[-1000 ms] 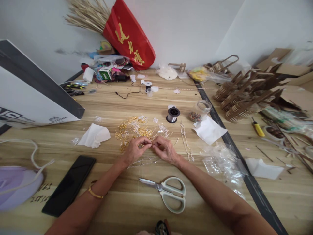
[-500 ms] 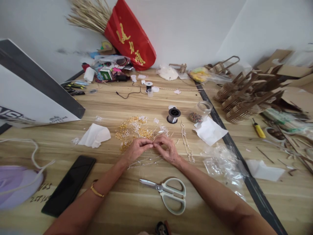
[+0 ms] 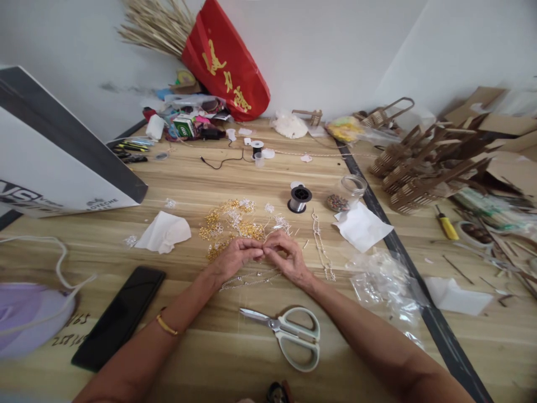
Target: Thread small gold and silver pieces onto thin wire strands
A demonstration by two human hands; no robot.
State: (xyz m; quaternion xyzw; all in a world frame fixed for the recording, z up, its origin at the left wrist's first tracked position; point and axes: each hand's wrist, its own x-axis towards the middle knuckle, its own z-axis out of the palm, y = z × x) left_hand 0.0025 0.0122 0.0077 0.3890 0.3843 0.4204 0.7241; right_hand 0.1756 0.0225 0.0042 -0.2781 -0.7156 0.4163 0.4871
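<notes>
My left hand (image 3: 238,258) and my right hand (image 3: 286,254) meet fingertip to fingertip over the table, both closed in a pinch. What sits between the fingertips is too small to make out. Just beyond them lies a spread of gold and silver jewelry findings (image 3: 247,218). A thin silver chain (image 3: 247,280) runs on the wood below my hands, partly hidden by them. Another silver chain (image 3: 321,246) lies right of my right hand. Nearer to me rest scissors (image 3: 289,333) with pale handles, blades pointing left.
Behind my hands stand a wire spool (image 3: 299,198) and a glass jar of beads (image 3: 346,193). A black phone (image 3: 119,319) lies left, near a white tissue (image 3: 164,231). Clear plastic bags (image 3: 384,285) are on the right, woven baskets (image 3: 419,173) beyond. A large box (image 3: 62,162) stands at left.
The view has shifted very slightly. My hands stay together in nearly the same spot, with only a small change in the fingers.
</notes>
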